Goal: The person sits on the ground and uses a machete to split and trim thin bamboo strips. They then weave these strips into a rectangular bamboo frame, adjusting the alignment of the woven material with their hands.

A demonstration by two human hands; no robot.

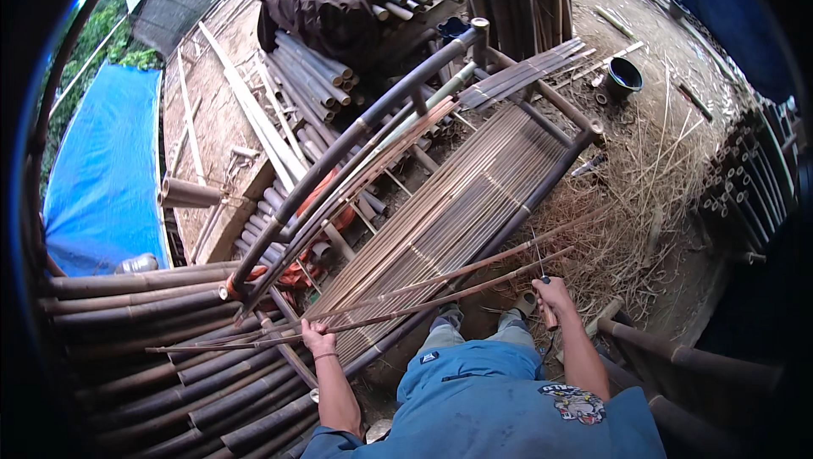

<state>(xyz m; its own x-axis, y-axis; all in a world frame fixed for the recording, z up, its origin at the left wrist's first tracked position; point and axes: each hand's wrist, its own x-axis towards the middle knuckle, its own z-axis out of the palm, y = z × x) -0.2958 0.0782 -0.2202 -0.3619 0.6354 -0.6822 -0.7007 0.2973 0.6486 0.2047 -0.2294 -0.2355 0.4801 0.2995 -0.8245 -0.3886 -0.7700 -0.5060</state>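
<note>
My left hand is closed around long thin bamboo strips, which stretch from the lower left across to the right. They pass above the slatted seat of a dark bamboo bench. In my right hand is a knife, its thin blade pointing away from me near the strips' right ends. The lower end of its brown handle shows below my fist. Whether the blade touches a strip I cannot tell. Loose split slats lie along the bench's far side, and darker flat slats rest across its far end.
Bamboo poles are stacked at the lower left, with more poles under a dark cloth. Straw-like shavings cover the ground at right. A black bucket stands beyond them. A blue tarp hangs at left.
</note>
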